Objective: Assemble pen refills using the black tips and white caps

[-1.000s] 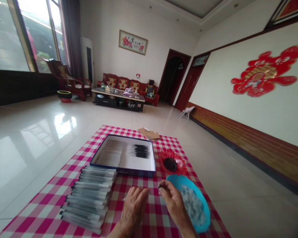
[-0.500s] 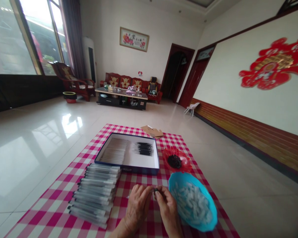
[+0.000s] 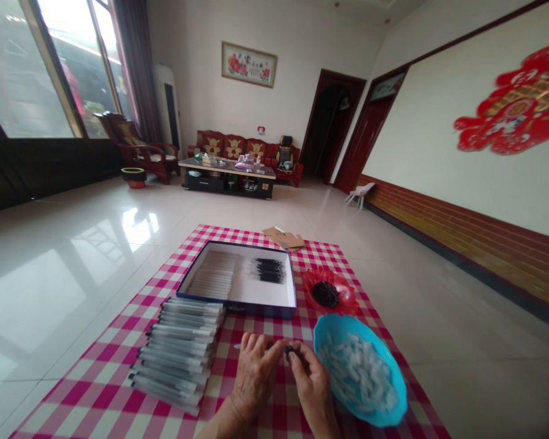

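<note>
My left hand (image 3: 255, 371) is closed round a slim pen (image 3: 236, 346), whose pale, pointed end sticks out to the left; most of it is hidden by the fingers. Against its fingertips, my right hand (image 3: 310, 375) pinches a small black piece (image 3: 289, 350), too small to name surely. A row of clear, black-ended pens (image 3: 176, 353) lies left of my hands. Close by on the right stands a blue bowl (image 3: 321, 326) of whitish translucent caps (image 3: 361, 369). Behind it, a red flower-shaped dish (image 3: 345, 297) holds small black pieces (image 3: 324, 294).
Beyond my hands, a shallow blue-edged box (image 3: 261, 310) contains clear tubes (image 3: 213, 274) and dark, thin refills (image 3: 269, 270). Brown cardboard (image 3: 286, 238) lies at the far edge of the checked tablecloth (image 3: 96, 405). A coffee table (image 3: 226, 167) and wooden sofa stand across the room.
The view has shifted slightly. My hands stay together at the same spot, and a little more of the pen's pale end shows left of my left hand.
</note>
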The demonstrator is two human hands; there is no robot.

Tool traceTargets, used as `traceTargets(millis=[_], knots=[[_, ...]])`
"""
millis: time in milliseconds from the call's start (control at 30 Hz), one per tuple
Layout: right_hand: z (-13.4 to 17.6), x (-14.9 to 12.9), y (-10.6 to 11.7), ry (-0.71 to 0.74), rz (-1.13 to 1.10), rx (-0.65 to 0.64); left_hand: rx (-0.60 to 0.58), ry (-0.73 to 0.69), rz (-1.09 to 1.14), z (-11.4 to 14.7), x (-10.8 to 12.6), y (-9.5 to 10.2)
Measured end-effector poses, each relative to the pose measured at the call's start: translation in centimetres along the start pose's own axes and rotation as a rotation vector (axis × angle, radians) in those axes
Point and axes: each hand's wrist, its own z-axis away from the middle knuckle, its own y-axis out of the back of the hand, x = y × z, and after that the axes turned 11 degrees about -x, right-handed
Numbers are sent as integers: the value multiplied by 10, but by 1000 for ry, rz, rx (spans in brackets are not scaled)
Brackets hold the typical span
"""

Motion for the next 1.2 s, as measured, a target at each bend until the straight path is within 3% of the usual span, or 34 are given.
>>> traceTargets(millis=[467,633,933,1200], knots=[[3,-13,-3,88,208,-76,-106,-16,2,3,0,1],[-1,-9,-8,57,291,-33,-156,-28,21,1,-1,5],[3,-8,-6,103,212,-93,-155,32,-12,3,-4,2],[-4,-4,-11,123,312,11,-218,37,35,3,-5,2]])
